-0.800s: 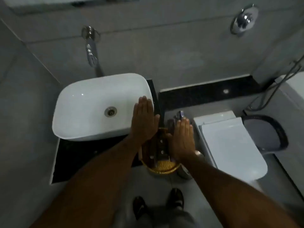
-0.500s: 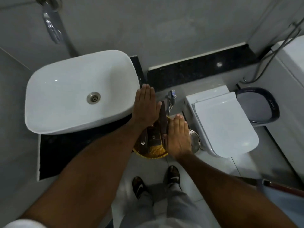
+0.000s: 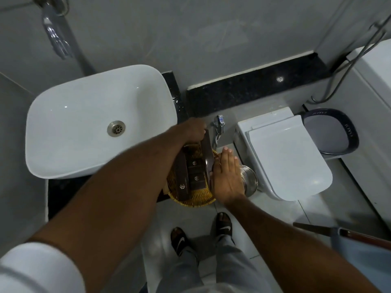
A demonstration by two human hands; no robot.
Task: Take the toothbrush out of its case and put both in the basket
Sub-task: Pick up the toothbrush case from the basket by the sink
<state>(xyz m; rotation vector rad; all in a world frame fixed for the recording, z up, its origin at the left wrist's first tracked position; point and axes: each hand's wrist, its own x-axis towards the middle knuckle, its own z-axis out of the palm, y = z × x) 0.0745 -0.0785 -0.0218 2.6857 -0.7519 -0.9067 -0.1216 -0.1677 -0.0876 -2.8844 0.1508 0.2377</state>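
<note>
step: lift case from basket | left hand clamped on far end of long brown case in wicker basket | right hand flat, fingers together, steadying rim | tip: pull straight up; toothbrush not visible

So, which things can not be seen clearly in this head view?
- Toothbrush: not visible; the dark brown boxes in the wicker basket are closed.
- Left hand fingers: curled behind the tall dark box, so the grip is unclear.
- Basket's left side: covered by the left forearm.
- Steel bin: partly hidden by the flat right hand.
</note>
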